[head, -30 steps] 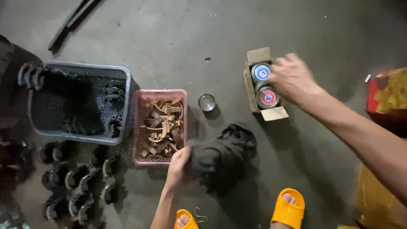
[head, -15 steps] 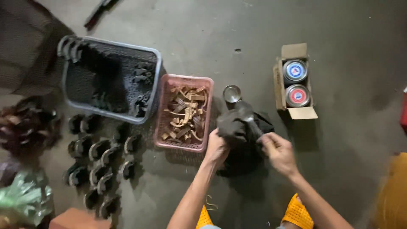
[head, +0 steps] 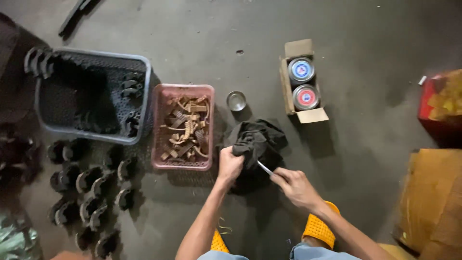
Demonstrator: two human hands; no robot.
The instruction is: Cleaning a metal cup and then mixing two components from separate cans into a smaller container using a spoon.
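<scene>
Left hand (head: 230,164) fingers are bunching a crumpled black cloth (head: 257,139); right hand (head: 297,185) fingers are pinching a thin metal blade (head: 265,168) beside a pink mesh basket (head: 183,90).

The light is dim and soft, and brightest on the grey floor (head: 202,33) far above the hands. Dark shadows sit at the left edge and under the black cloth (head: 257,139) by the left hand (head: 230,164). The corners look dark and a little blurry.

Left hand (head: 230,165) gripping a black cloth (head: 257,139), right hand (head: 297,187) holding a thin metal tool (head: 265,168) against it, pink basket (head: 183,90) of brown strips beside
</scene>
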